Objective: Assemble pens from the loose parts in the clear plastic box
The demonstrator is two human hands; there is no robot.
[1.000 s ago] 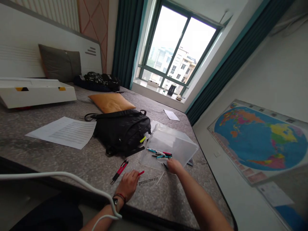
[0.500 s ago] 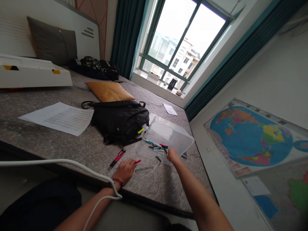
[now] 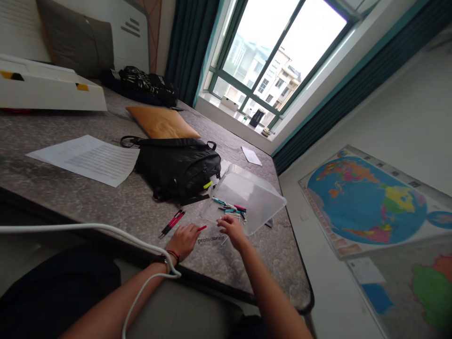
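My left hand (image 3: 185, 241) rests on the mattress near its front edge, its fingers closed on a small red pen part (image 3: 202, 228) whose tip sticks out to the right. Just left of it lie red and black pens (image 3: 172, 223), side by side. My right hand (image 3: 231, 229) is in front of the clear plastic box (image 3: 263, 207), fingers curled but apart, with nothing visible in them. Inside the tipped box is a heap of loose pens and pen parts (image 3: 231, 210) in teal, black, white and red. A thin white stick (image 3: 225, 241) is partly hidden under my right hand.
A black backpack (image 3: 180, 167) stands behind the pens, with an orange envelope (image 3: 162, 122) beyond it. Printed paper (image 3: 88, 160) lies to the left. A white cable (image 3: 106, 230) runs across my left forearm. A dark phone-like object (image 3: 269, 222) sits by the box's right side.
My right hand has moved left, away from the pens in the box, and its fingers have spread. My left hand stays put with the red pen part. The view has shifted slightly.
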